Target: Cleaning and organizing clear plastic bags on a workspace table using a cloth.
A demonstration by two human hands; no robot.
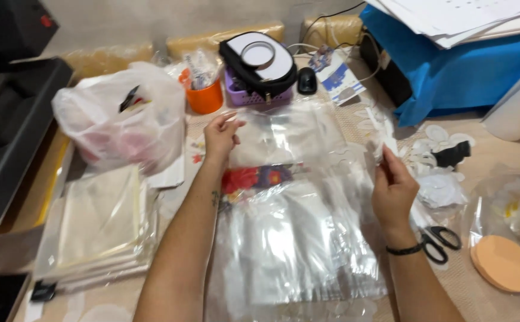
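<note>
Held a clear plastic sleeve [290, 134] up over the stack of clear bags [296, 250], which lay in the middle of the desk [486, 161]. Left hand [221, 136] pinched the sleeve's upper left corner between thumb and fingertips; right hand [393, 188], just right of the stack, pinched its right edge, with a thin white strip [385, 134] rising from the fingers, though hard to tell whether peeled tape or part of the sleeve. Neither hand spread flat. Showed a red flowered cloth [254, 177] through the film at the stack's far end.

Lay left of the stack: a pile of cream sheets in plastic [99, 220] and a knotted white bag [120, 116]. Stood beyond the stack: an orange cup [205, 98] and a purple basket [245, 95] carrying a black and white round device [260, 62]. Rested right of the stack: black scissors [439, 241], an orange round pad [504, 262] and scattered white cut-outs [442, 179].

Judged best done by keeping both pinches at the very edges, holding the film taut and level, and keeping any sticky flap away from the bags beneath
</note>
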